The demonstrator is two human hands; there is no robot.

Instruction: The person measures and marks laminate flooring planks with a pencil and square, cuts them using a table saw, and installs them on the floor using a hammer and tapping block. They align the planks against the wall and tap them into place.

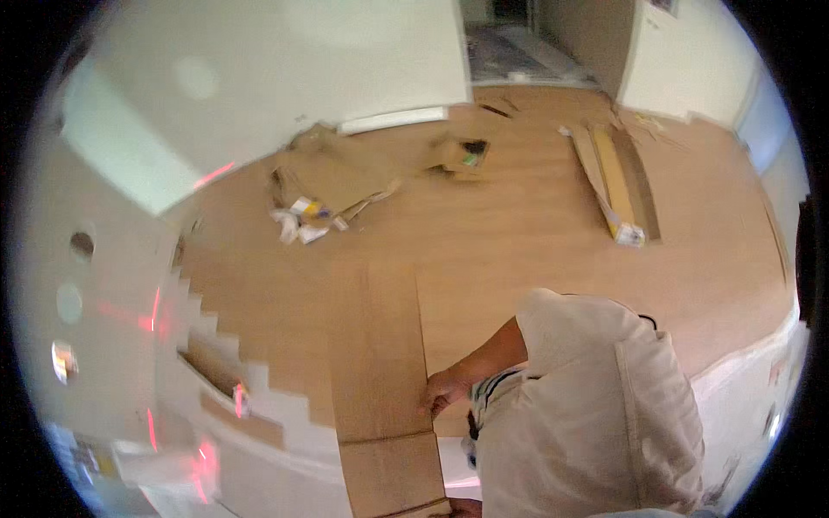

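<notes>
Neither of my own hands shows clearly. A person in a white shirt (pixel 596 406) crouches at the lower right, with one bare hand (pixel 442 393) pressed on the right edge of a long brown floor plank (pixel 376 345). The plank runs from the middle of the view toward the bottom edge, where a second plank (pixel 393 475) meets it end to end. Part of another hand (pixel 464 508) touches that plank's near end at the bottom edge. I cannot tell whose hand it is.
Laid brown flooring (pixel 535 224) ends in a stepped edge (pixel 216 345) over white underlay at the left. Torn cardboard and wrappers (pixel 315 203), a small open box (pixel 462 155) and a long carton of planks (pixel 615 186) lie farther off. Beyond them are white walls and a doorway (pixel 509 43).
</notes>
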